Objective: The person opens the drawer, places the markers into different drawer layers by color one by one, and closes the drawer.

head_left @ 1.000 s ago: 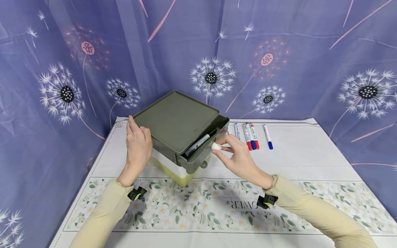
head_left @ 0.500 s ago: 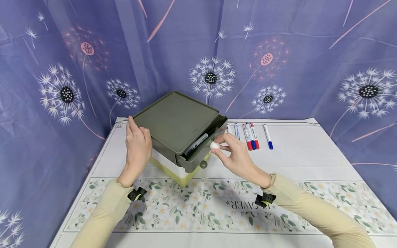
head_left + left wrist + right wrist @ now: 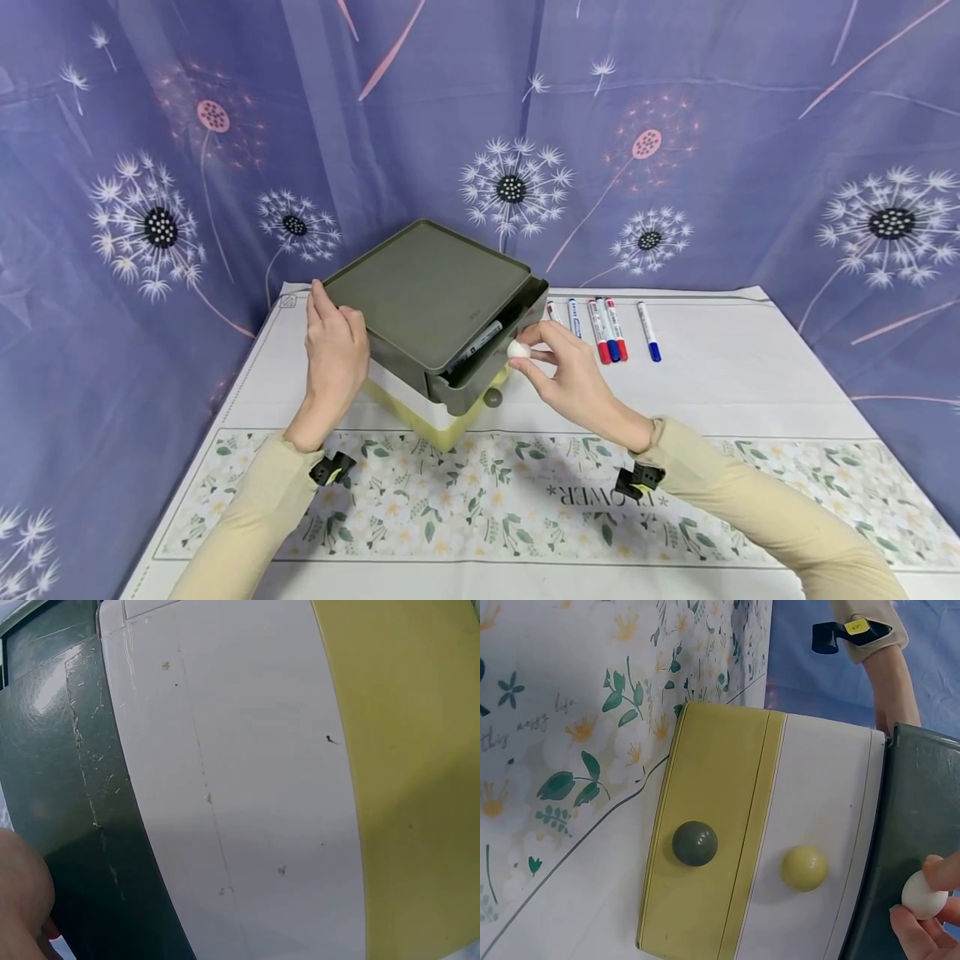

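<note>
A small desktop drawer box (image 3: 431, 292) has a dark green top tier above a white and a yellow tier. Its dark green top drawer (image 3: 467, 392) is pulled partly out, and a marker (image 3: 478, 343) lies inside. My right hand (image 3: 573, 379) pinches the drawer's round white knob (image 3: 922, 895) between thumb and fingers. Against the box's left side rests my left hand (image 3: 336, 350), fingers extended up to the top edge. The lower drawers, with a yellow knob (image 3: 804, 868) and a dark green knob (image 3: 694, 844), are closed.
Several whiteboard markers (image 3: 602, 329) with red and blue caps lie on the white tablecloth (image 3: 712, 367) behind the right hand. One blue-capped marker (image 3: 648, 332) lies apart, farther right. A purple dandelion-print curtain (image 3: 585, 208) hangs behind and beside the table.
The top drawer has slid slightly inward, with my right hand moving a little left on its knob. More of the markers behind shows. My left hand has stayed on the box's side.
</note>
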Demonstrator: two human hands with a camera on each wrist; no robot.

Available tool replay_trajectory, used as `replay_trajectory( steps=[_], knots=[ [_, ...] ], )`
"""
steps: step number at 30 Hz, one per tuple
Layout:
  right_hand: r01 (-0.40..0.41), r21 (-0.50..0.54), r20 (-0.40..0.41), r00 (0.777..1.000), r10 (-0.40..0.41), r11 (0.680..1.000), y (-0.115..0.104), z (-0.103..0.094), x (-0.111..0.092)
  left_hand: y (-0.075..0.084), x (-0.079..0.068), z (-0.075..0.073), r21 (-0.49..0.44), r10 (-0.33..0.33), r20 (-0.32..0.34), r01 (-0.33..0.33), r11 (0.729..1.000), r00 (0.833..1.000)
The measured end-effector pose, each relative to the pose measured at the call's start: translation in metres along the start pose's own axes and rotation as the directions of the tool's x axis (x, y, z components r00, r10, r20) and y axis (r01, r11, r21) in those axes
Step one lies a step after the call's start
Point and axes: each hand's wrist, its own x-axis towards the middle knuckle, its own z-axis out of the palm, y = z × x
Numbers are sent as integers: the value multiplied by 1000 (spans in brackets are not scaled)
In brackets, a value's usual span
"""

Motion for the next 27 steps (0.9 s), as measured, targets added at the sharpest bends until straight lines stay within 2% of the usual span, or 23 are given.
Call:
replay_trajectory(
  steps=[19,27],
  knots=[
    [6,-10,-5,1000,-6,1000,-2,1,2,2,-3,-2,-5,-2,-5,2,1000,1000],
    [21,-10,-19,1000,-21,1000,-24,-3,8,3,-4,-3,-5,11,-27,-11,1000,1000]
  ],
)
